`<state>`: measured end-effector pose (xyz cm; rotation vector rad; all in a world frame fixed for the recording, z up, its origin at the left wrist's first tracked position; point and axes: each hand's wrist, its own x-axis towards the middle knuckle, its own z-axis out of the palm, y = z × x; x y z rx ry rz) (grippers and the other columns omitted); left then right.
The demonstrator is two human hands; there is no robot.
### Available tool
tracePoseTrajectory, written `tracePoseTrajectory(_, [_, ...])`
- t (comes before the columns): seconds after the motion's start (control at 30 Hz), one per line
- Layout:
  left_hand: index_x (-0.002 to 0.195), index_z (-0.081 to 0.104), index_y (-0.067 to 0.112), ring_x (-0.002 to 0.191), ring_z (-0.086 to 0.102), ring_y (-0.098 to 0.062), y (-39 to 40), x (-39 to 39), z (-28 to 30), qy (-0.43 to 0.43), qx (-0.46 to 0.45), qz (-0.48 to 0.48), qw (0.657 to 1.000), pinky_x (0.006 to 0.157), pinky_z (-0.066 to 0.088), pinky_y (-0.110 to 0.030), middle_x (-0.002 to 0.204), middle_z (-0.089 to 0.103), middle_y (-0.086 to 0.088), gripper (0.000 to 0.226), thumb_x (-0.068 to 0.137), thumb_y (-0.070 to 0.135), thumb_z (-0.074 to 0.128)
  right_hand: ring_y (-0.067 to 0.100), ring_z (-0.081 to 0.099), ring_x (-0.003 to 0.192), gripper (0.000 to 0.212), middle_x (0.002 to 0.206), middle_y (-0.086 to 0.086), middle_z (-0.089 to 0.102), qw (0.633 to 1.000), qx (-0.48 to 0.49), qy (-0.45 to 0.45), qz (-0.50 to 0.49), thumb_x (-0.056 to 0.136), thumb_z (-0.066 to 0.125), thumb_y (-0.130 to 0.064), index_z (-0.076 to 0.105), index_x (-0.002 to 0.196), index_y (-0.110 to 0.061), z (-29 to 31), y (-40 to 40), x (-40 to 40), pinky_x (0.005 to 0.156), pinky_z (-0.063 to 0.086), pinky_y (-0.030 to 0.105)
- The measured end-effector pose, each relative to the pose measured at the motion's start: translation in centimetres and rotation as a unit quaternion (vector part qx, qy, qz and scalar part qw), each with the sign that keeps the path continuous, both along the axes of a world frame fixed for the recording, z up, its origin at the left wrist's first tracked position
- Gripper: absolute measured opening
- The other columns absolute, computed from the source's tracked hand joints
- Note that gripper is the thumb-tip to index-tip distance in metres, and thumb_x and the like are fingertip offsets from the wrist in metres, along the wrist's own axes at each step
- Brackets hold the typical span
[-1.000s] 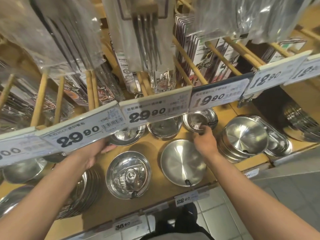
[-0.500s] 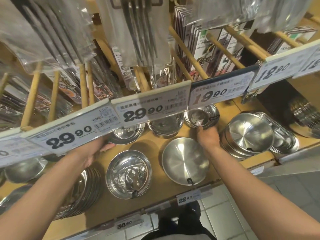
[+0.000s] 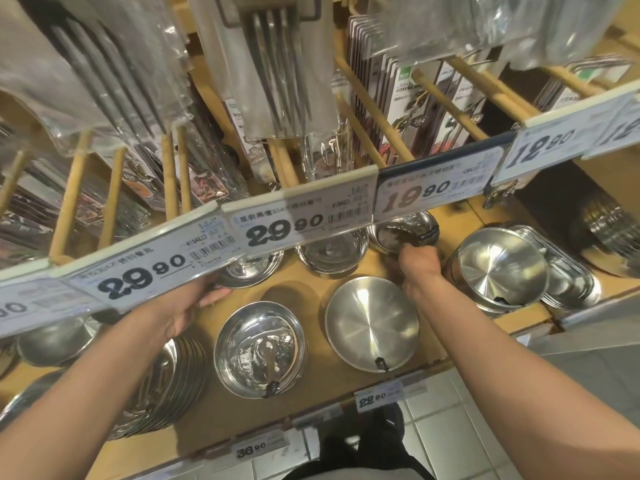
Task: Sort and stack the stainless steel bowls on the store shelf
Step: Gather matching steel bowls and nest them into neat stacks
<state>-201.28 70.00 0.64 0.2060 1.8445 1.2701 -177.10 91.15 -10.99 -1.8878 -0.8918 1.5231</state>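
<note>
The right hand (image 3: 417,263) reaches to the back of the wooden shelf (image 3: 304,289), its grip at the near rim of the small steel bowl (image 3: 403,232) under the price-tag rail (image 3: 301,220), though the fingers are hidden, so whether they have closed on the rim cannot be told. The left hand (image 3: 188,308) lies further left, its fingers tucked behind the rail, and what it holds, if anything, is also hidden. The bowl looks light, rigid and slick, so a pinch across the rolled rim should hold better than the polished wall, and it will likely nest easily.
</note>
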Motion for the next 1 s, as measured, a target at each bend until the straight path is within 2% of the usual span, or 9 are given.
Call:
tracePoseTrajectory(0.07, [0.096, 0.057, 0.013, 0.077, 0.064, -0.025, -0.3, 0.0, 0.1, -0.012, -0.002, 0.015, 1.0, 0.048, 0.056, -0.02, 0.094, 0.063, -0.015, 0.02, 0.101, -0.004, 0.047, 0.033, 0.069, 0.108, 0.036, 0.124, 0.017, 0.067, 1.0, -0.007, 0.023, -0.011, 0.096, 0.05, -0.009, 0.055, 0.13, 0.001, 0.6, -0.3, 0.0, 0.097, 0.056, 0.051])
tracePoseTrajectory(0.23, [0.099, 0.056, 0.011, 0.094, 0.067, -0.03, -1.3, 0.3, 0.3, -0.047, -0.016, 0.041, 0.998, 0.051, 0.06, -0.024, 0.111, 0.064, -0.017, 0.02, 0.097, -0.008, 0.05, 0.039, 0.065, 0.115, 0.044, 0.128, 0.022, 0.065, 0.999, -0.01, -0.045, -0.013, 0.095, 0.056, -0.02, 0.056, 0.13, 0.006, 1.3, -1.8, 0.2, 0.1, 0.053, 0.05])
tracePoseTrajectory(0.4, [0.106, 0.055, 0.009, 0.091, 0.067, -0.031, -2.2, 0.4, 0.7, -0.06, -0.023, 0.063, 0.996, 0.058, 0.059, -0.029, 0.126, 0.058, -0.023, 0.022, 0.096, -0.011, 0.049, 0.034, 0.071, 0.104, 0.039, 0.115, 0.02, 0.072, 0.999, 0.006, -0.047, -0.02, 0.09, 0.064, -0.019, 0.06, 0.12, 0.006, 2.2, -3.1, 0.1, 0.092, 0.058, 0.049])
tracePoseTrajectory(0.6, [0.125, 0.055, -0.001, 0.107, 0.067, -0.04, -3.2, 0.4, 0.8, -0.053, -0.027, 0.059, 0.996, 0.065, 0.06, -0.032, 0.123, 0.061, -0.028, 0.031, 0.096, -0.01, 0.051, 0.038, 0.068, 0.109, 0.059, 0.125, 0.02, 0.066, 0.999, 0.028, -0.018, 0.01, 0.093, 0.065, -0.03, 0.042, 0.135, 0.004, 3.5, -4.6, 0.4, 0.098, 0.054, 0.051])
tracePoseTrajectory(0.7, [0.114, 0.056, 0.001, 0.09, 0.07, -0.034, -3.8, 0.2, 1.0, -0.048, -0.023, 0.056, 0.997, 0.062, 0.062, -0.032, 0.108, 0.064, -0.026, 0.02, 0.097, -0.008, 0.052, 0.038, 0.067, 0.109, 0.052, 0.127, 0.019, 0.062, 0.999, 0.043, -0.004, 0.029, 0.093, 0.064, -0.021, 0.037, 0.133, -0.002, 4.1, -5.7, 0.7, 0.098, 0.054, 0.05])
tracePoseTrajectory(0.8, [0.116, 0.054, 0.0, 0.086, 0.072, -0.035, -4.4, -0.5, 0.8, -0.041, -0.033, 0.056, 0.997, 0.064, 0.063, -0.037, 0.1, 0.066, -0.026, 0.018, 0.098, -0.004, 0.054, 0.031, 0.073, 0.092, 0.037, 0.114, 0.016, 0.064, 0.997, 0.058, 0.039, 0.033, 0.095, 0.062, -0.009, 0.039, 0.123, -0.006, 4.6, -6.9, 1.3, 0.08, 0.062, 0.039])
tracePoseTrajectory(0.9, [0.115, 0.055, -0.004, 0.09, 0.072, -0.035, -5.0, -1.0, 0.5, -0.025, -0.046, 0.049, 0.997, 0.069, 0.064, -0.038, 0.101, 0.066, -0.026, 0.017, 0.098, -0.003, 0.055, 0.021, 0.075, 0.072, 0.029, 0.101, 0.01, 0.064, 0.994, 0.068, 0.074, 0.043, 0.095, 0.062, -0.005, 0.04, 0.115, -0.01, 5.3, -8.4, 1.9, 0.059, 0.059, 0.027])
tracePoseTrajectory(0.97, [0.113, 0.056, -0.004, 0.084, 0.072, -0.031, -5.5, -1.3, 0.4, -0.003, -0.055, 0.041, 0.998, 0.074, 0.064, -0.038, 0.096, 0.066, -0.021, 0.016, 0.098, -0.002, 0.056, 0.021, 0.075, 0.071, 0.03, 0.101, 0.012, 0.065, 0.992, 0.073, 0.082, 0.06, 0.095, 0.063, -0.004, 0.042, 0.116, -0.009, 5.8, -9.4, 2.3, 0.059, 0.06, 0.028])
tracePoseTrajectory(1.0, [0.113, 0.057, -0.003, 0.082, 0.072, -0.031, -5.8, -1.4, 0.5, -0.005, -0.061, 0.037, 0.997, 0.074, 0.063, -0.039, 0.095, 0.066, -0.022, 0.015, 0.098, 0.0, 0.056, 0.024, 0.076, 0.075, 0.03, 0.104, 0.013, 0.067, 0.991, 0.075, 0.078, 0.076, 0.095, 0.063, -0.005, 0.043, 0.117, -0.009, 6.1, -9.8, 2.6, 0.065, 0.062, 0.033])
